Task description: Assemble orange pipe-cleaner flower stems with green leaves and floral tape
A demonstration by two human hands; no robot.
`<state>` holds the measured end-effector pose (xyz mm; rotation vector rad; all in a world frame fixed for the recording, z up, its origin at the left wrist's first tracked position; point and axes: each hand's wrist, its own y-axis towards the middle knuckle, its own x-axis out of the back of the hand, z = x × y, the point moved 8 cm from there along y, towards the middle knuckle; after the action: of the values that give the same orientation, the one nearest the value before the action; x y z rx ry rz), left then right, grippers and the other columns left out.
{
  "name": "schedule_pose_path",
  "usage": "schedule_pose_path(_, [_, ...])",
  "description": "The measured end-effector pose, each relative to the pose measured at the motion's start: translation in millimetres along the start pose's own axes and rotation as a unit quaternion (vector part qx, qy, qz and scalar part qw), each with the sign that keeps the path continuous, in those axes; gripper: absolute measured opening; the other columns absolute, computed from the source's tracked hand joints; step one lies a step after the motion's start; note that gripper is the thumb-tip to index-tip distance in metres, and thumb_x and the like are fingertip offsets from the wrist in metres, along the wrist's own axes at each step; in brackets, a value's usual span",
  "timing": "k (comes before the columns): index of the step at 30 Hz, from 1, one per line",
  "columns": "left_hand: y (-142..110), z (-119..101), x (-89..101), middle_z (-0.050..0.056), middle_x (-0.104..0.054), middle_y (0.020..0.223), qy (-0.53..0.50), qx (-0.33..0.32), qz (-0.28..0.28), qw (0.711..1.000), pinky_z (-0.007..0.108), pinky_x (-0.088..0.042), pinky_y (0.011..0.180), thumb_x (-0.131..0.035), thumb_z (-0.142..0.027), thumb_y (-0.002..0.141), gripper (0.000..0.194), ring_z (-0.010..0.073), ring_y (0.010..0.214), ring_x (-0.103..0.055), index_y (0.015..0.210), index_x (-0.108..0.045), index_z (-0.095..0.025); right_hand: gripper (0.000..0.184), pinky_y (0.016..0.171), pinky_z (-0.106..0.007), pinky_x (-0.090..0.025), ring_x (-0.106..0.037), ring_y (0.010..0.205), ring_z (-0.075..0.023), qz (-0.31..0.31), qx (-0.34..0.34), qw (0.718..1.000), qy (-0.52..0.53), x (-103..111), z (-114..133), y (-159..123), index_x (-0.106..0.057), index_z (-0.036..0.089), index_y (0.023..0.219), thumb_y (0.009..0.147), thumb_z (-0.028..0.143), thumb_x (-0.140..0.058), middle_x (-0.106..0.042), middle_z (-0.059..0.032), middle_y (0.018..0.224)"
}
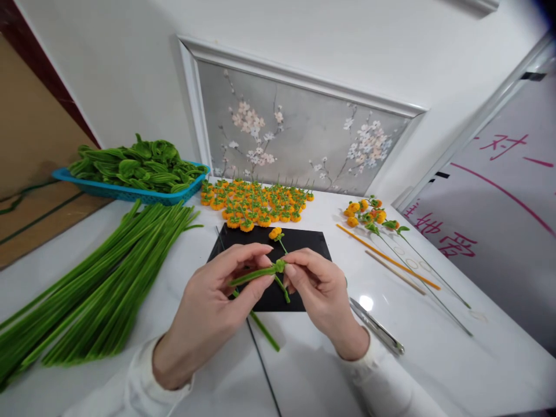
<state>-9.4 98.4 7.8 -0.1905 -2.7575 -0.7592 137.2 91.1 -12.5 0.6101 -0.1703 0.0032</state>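
Note:
A fuzzy green pipe cleaner (255,275) is pinched between both hands above a black mat (313,243). Thumb and fingers of my left hand (212,298) close on its length. My right hand (325,292) grips the bent, bunched end with its fingertips. Just beyond the fingers, an orange pipe-cleaner flower (275,233) on a green stem lies on the mat. Below the hands another green pipe cleaner piece (266,332) sticks out toward me, and a thin dark wire (262,356) runs to the near edge.
Long green pipe cleaners (108,284) lie in a bundle at left, before a blue basket (169,198) of green leaves. Several orange flower heads (260,202) stand behind the mat. At right are tweezers (377,327), an orange stick (391,258) and stemmed flowers (369,213).

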Motion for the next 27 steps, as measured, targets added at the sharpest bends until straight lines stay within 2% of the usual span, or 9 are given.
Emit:
schedule_pose_path(3, [0.2,0.4,0.7,-0.003,-0.067,0.086,-0.018,0.003,0.002,1.000,0.016,-0.054,0.071,-0.065,-0.017,0.077,0.021,0.0105,0.079,-0.065,0.096,-0.064,-0.025,0.012,0.055,-0.022,-0.047,-0.055,0.062,-0.0094,-0.016,0.021,1.000,-0.015,3.7,4.3,-0.6,-0.064,0.020,0.093,0.089,0.018,-0.052,-0.056,0.0002,0.074])
schedule_pose_path(7, [1.5,6.0,-3.0,-0.003,-0.069,0.074,-0.037,0.043,0.025,0.998,0.015,-0.054,0.060,-0.063,-0.020,0.080,0.010,0.0099,0.065,-0.065,0.089,-0.065,-0.022,0.013,0.058,-0.022,-0.047,-0.056,0.063,-0.0095,-0.023,0.044,0.998,-0.032,5.4,8.8,-1.2,-0.064,0.021,0.093,0.089,0.016,-0.052,-0.057,0.0007,0.074])
schedule_pose_path(9, [2.2,6.0,-2.0,-0.004,-0.070,0.075,-0.025,0.042,0.016,0.999,0.015,-0.054,0.059,-0.065,-0.020,0.078,0.009,0.0101,0.065,-0.066,0.087,-0.066,-0.023,0.014,0.058,-0.023,-0.048,-0.056,0.064,-0.0097,-0.021,0.048,0.998,-0.040,5.0,10.1,-1.0,-0.064,0.021,0.093,0.088,0.015,-0.052,-0.058,0.0005,0.075])
schedule_pose_path(14, [0.4,0.6,3.4,-0.004,-0.069,0.084,0.058,-0.011,-0.025,0.998,0.016,-0.053,0.065,-0.066,-0.018,0.078,0.013,0.0100,0.071,-0.065,0.088,-0.065,-0.025,0.012,0.061,-0.024,-0.048,-0.057,0.068,-0.0107,-0.018,0.089,0.993,-0.075,2.4,20.7,-0.4,-0.063,0.019,0.093,0.084,0.012,-0.058,-0.062,-0.0019,0.083])
schedule_pose_path(20, [-7.3,-4.0,5.8,-0.005,-0.067,0.088,0.147,-0.080,-0.044,0.985,0.018,-0.053,0.072,-0.064,-0.016,0.079,0.021,0.0090,0.074,-0.064,0.097,-0.060,-0.027,0.012,0.063,-0.024,-0.049,-0.057,0.071,-0.0114,-0.029,0.116,0.987,-0.105,2.1,29.0,-1.7,-0.062,0.018,0.090,0.082,0.009,-0.059,-0.063,-0.0024,0.083])
schedule_pose_path(27, [-3.7,-2.1,3.9,-0.004,-0.070,0.087,0.040,-0.021,-0.027,0.999,0.015,-0.055,0.068,-0.065,-0.021,0.079,0.016,0.0097,0.075,-0.066,0.093,-0.063,-0.027,0.017,0.070,-0.026,-0.051,-0.061,0.080,-0.0133,-0.034,0.132,0.984,-0.115,2.8,29.7,-3.2,-0.061,0.020,0.093,0.083,0.007,-0.056,-0.064,-0.0028,0.088])
